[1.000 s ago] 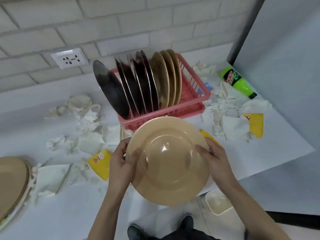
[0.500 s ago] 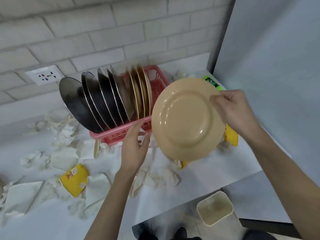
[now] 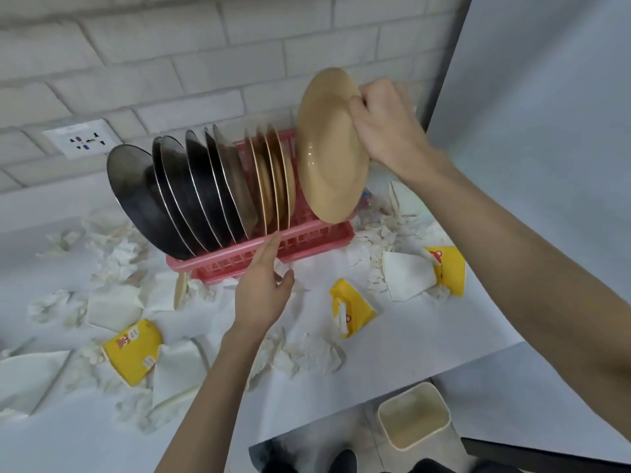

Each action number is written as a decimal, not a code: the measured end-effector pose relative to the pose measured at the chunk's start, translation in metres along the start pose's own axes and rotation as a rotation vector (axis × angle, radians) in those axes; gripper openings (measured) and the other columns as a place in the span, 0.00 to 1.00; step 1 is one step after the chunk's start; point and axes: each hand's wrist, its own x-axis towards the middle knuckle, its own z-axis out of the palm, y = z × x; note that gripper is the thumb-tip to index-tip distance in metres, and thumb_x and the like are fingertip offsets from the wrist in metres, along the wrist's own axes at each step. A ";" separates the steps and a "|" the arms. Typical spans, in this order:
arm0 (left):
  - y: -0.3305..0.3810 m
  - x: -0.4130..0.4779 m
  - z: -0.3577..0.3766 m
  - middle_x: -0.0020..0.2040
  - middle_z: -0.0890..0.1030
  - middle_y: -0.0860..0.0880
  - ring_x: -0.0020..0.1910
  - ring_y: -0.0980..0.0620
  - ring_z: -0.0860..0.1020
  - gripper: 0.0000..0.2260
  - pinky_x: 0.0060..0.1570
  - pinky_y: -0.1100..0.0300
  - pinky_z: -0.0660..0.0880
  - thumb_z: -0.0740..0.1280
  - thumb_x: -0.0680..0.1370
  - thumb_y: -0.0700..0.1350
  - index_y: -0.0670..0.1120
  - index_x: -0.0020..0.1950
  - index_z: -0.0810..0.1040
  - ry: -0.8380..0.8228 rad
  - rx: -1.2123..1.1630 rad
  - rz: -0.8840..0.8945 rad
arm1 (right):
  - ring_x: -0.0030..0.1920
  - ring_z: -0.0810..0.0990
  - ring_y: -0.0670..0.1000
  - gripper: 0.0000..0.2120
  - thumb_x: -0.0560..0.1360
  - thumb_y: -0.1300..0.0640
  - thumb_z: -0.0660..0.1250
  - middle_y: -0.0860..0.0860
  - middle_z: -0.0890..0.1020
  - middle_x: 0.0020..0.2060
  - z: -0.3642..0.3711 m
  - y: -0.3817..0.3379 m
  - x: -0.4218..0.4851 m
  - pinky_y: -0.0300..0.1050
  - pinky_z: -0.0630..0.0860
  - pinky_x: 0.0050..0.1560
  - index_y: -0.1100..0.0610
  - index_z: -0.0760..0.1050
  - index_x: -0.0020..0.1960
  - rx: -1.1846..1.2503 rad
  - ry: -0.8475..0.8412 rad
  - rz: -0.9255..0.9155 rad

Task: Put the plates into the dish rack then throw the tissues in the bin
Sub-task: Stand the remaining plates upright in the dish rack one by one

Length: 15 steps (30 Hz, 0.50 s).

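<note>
The tan plate (image 3: 327, 148) stands on edge in the air over the right end of the pink rack (image 3: 307, 238), its lower rim just above the basket, gripped at its upper rim by the right hand (image 3: 386, 128). Left of it, tan plates (image 3: 273, 179) and dark plates (image 3: 191, 196) lean in a row in the rack. The left hand (image 3: 263, 288) grasps nothing, its straight fingers at the rack's front rim, with tissues (image 3: 307, 353) and yellow packs (image 3: 133, 349) strewn over the white counter (image 3: 392, 339) and the bin (image 3: 415, 416) on the floor below.
</note>
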 end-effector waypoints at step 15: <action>-0.001 -0.006 0.014 0.79 0.57 0.62 0.53 0.49 0.81 0.39 0.43 0.65 0.71 0.72 0.75 0.43 0.57 0.80 0.56 0.035 -0.056 -0.049 | 0.52 0.76 0.66 0.09 0.79 0.58 0.54 0.68 0.76 0.52 0.083 -0.021 0.036 0.54 0.72 0.50 0.62 0.67 0.43 -0.052 -0.223 0.008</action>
